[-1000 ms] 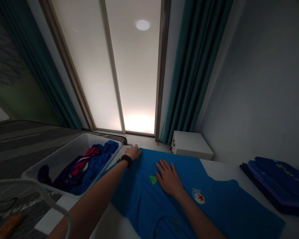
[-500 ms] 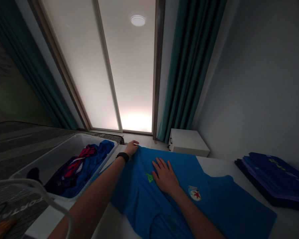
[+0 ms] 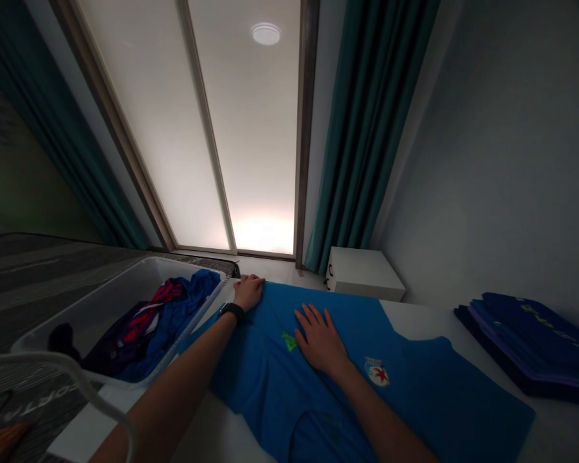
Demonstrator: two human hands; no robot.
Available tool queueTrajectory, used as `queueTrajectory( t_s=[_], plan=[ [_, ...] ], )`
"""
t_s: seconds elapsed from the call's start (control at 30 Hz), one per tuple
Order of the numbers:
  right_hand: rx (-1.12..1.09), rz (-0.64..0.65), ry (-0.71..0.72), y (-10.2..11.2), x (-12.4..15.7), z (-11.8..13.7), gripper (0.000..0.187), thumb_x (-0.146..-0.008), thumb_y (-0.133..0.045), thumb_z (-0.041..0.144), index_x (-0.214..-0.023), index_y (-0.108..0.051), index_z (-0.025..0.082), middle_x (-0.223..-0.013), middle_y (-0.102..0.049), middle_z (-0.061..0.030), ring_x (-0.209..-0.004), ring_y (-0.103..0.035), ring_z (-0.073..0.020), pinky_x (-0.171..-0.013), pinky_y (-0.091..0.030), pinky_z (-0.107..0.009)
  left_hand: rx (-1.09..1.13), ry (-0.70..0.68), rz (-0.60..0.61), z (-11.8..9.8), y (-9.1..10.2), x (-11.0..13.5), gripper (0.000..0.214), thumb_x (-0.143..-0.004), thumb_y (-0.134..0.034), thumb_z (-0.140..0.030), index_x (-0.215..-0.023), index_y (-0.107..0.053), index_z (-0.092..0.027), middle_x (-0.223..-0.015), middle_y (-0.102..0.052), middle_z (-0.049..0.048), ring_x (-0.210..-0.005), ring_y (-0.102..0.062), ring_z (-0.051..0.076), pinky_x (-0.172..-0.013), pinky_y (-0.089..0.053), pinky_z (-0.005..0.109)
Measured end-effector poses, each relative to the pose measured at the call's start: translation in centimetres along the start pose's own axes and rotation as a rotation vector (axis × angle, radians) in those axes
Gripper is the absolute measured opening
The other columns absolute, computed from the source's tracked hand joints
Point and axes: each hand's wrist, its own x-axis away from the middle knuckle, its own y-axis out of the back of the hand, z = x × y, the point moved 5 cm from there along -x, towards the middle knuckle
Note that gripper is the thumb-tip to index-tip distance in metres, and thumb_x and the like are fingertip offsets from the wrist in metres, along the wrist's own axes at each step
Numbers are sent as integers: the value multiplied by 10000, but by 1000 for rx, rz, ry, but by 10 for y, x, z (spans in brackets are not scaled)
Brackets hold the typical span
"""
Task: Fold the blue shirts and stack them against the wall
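A blue T-shirt [image 3: 367, 334] with a green print and a round red-star badge lies spread over the white table, its collar towards me. At its far left corner my left hand [image 3: 249, 293], with a dark watch on the wrist, has its fingers curled together at the shirt's edge. The fingertips are partly hidden there. My right hand [image 3: 321, 339] rests flat on the middle of the shirt, fingers spread, beside the green print. Some wrinkles run through the cloth between my arms.
On the left stands a translucent plastic bin [image 3: 139, 270] with crumpled blue, red and dark clothes [image 3: 154, 321]. A folded stack of blue and purple clothes [image 3: 531, 341] sits at right. Beyond the table is a white cabinet [image 3: 364, 270]. A pale cable [image 3: 87, 386] crosses the lower left.
My left hand has shifted slightly left along the shirt's far edge, and its fingers have curled down. My right hand stays flat in the same place.
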Motion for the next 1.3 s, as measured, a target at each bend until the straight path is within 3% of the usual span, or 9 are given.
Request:
queueTrajectory(
  t_s=[0.2,0.43,0.63,0.77,0.87,1.03,1.3],
  plan=[
    [-6,31,-21,0,0,0,619,-979,-107,530,-1522,-239,264,-1604,-156,6,-1475,-53,-192,-1174,68,-437,-54,-108,43,10,3,5,433,-953,-342,-333,-1314,-566,-249,-1347,-556,83,-1253,-418,302,-1042,-306,482],
    [-2,18,-18,-2,0,-1,630,-979,-92,538,-1517,-257,256,-1602,-167,-6,-1475,-49,-188,-1176,51,-451,-98,-311,169,4,0,31,487,-970,-352,-384,-1436,-419,-262,-1543,-352,18,-1410,-295,228,-1151,-210,418],
    [-4,16,-14,-3,0,0,620,-981,-108,534,-1517,-257,259,-1601,-163,-2,-1475,-51,-181,-1177,45,-449,-169,-328,168,2,5,41,478,-995,-311,-348,-1453,-382,-235,-1547,-336,70,-1422,-293,235,-1159,-187,457],
    [-31,8,-16,-1,0,1,614,-981,-145,525,-1509,-284,242,-1598,-179,-11,-1475,-55,-186,-1175,50,-452,-209,-320,125,-14,8,43,464,-977,-361,-335,-1413,-431,-191,-1510,-393,121,-1415,-305,272,-1167,-139,509],
    [-85,8,-22,1,-4,-3,595,-983,-177,478,-1493,-330,213,-1586,-222,-23,-1470,-102,-185,-1181,26,-433,-208,-336,99,-39,4,51,482,-991,-317,-382,-1422,-415,-190,-1511,-395,107,-1412,-315,247,-1168,-190,463],
    [-124,-1,-84,10,-7,-27,570,-966,-246,386,-1477,-364,162,-1560,-296,-61,-1450,-197,-193,-1185,-66,-396,-176,-381,118,-68,-15,73,553,-995,-256,-466,-1456,-379,-188,-1537,-354,84,-1426,-290,242,-1160,-240,447],
    [70,-51,-304,18,22,-99,605,-982,-225,436,-1504,-294,139,-1590,-200,-102,-1467,-117,-243,-1180,-36,-446,-154,-375,137,-63,-23,83,581,-992,-225,-497,-1490,-328,-214,-1560,-306,62,-1442,-252,242,-1174,-195,476]
  ],
)
